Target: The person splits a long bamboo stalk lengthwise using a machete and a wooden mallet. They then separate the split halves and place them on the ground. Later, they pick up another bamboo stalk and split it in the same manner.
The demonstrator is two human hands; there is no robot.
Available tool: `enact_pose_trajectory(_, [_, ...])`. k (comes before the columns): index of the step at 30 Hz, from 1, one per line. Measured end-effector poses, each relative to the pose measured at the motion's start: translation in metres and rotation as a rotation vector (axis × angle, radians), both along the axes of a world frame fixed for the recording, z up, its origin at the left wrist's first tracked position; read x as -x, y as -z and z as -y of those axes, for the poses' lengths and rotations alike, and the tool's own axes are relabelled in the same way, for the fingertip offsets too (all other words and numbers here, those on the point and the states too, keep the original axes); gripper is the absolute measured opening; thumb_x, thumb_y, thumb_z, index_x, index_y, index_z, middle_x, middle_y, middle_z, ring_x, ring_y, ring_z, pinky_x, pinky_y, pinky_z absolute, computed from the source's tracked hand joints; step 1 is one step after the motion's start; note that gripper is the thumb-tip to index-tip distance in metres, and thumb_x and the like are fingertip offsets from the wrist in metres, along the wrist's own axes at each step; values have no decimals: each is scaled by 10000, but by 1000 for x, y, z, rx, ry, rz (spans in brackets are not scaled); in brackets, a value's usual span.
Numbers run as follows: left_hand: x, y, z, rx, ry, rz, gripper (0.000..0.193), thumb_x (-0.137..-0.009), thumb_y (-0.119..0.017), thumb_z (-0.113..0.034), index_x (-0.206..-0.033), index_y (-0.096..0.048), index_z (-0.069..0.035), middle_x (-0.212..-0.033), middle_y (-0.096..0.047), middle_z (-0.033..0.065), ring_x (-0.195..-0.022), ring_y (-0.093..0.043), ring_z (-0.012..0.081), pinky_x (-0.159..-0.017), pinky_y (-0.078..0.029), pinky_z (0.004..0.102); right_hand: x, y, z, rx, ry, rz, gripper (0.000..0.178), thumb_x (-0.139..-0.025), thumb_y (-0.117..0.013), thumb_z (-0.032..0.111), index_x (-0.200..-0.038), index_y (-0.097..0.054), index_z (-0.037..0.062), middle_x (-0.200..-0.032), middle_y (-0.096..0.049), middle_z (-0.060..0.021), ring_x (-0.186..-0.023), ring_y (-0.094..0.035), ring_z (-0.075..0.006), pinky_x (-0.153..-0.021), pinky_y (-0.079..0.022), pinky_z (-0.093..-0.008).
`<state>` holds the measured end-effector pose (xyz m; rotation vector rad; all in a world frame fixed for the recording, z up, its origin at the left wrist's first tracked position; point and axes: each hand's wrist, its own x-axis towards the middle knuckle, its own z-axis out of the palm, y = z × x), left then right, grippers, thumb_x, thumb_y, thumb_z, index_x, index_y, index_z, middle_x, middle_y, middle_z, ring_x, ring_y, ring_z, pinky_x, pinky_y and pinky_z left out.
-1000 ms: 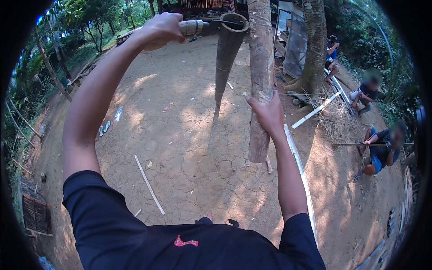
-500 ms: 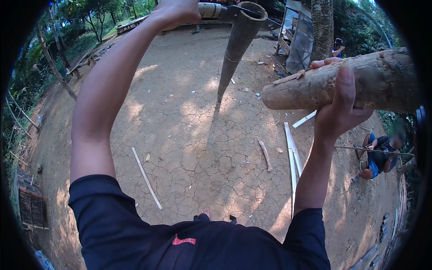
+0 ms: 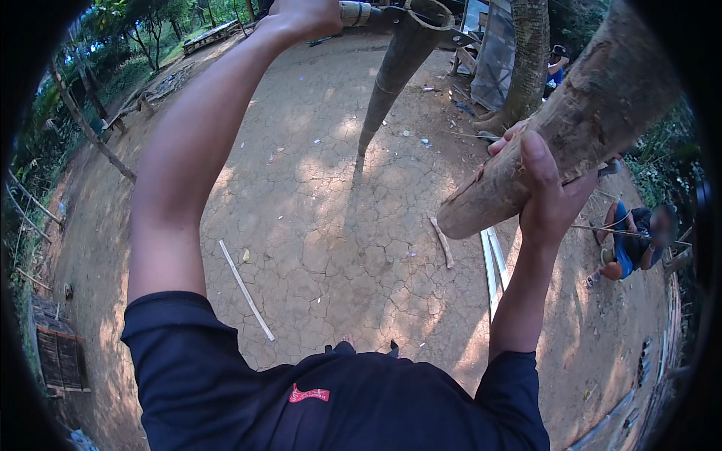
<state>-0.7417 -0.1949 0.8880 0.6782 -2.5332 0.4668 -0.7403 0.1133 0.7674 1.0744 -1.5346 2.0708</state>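
My left hand [image 3: 304, 18] is closed round the pale wooden handle of a large knife [image 3: 356, 13]. Its dark blade lies across the open top of a hollow bamboo pole [image 3: 397, 60], the tip showing past the right rim; the middle of the blade is hidden. The pole stands upright on the ground before me. To the right, my right hand [image 3: 553, 184] grips a thick, rough-barked log [image 3: 579, 105] near its lower end. The log slants up to the right, apart from the pole and the knife.
On the cracked earth lie a thin pale strip [image 3: 247, 289], a short stick [image 3: 444, 244] and long split strips [image 3: 492, 263]. One person [image 3: 638, 239] sits at the right with a thin rod; another [image 3: 556, 66] is beyond the tree trunk [image 3: 530, 56]. A bench [image 3: 212, 36] stands far left.
The log has tipped from nearly level to a steep slant, its far end raised and its near end lower. My left hand, the knife and the pole top have shifted slightly right in view.
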Motion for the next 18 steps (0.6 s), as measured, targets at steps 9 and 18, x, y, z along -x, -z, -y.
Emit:
enact_pose_trajectory(9, [28,23,18,61,36,-50,297,-746,-708,-286,-910,-749,-43,-921,-729,178,-864,-720,311,-777,-575,433,45,95,37,-658,-59,206,702,-759,-803,313,-1302,-503,-15,-1084,-666,-134,-924,-658,-207,-834,-517,-352])
enact_pose_trajectory(18, [3,25,-29,3,119,50,312,-722,-770,-365,-892,-766,-104,-951,-729,189,-899,-713,342,-815,-567,449,48,102,27,-699,-119,270,713,-737,-796,305,-1314,-509,-2,-1078,-675,-142,-928,-660,-205,-849,-513,-361])
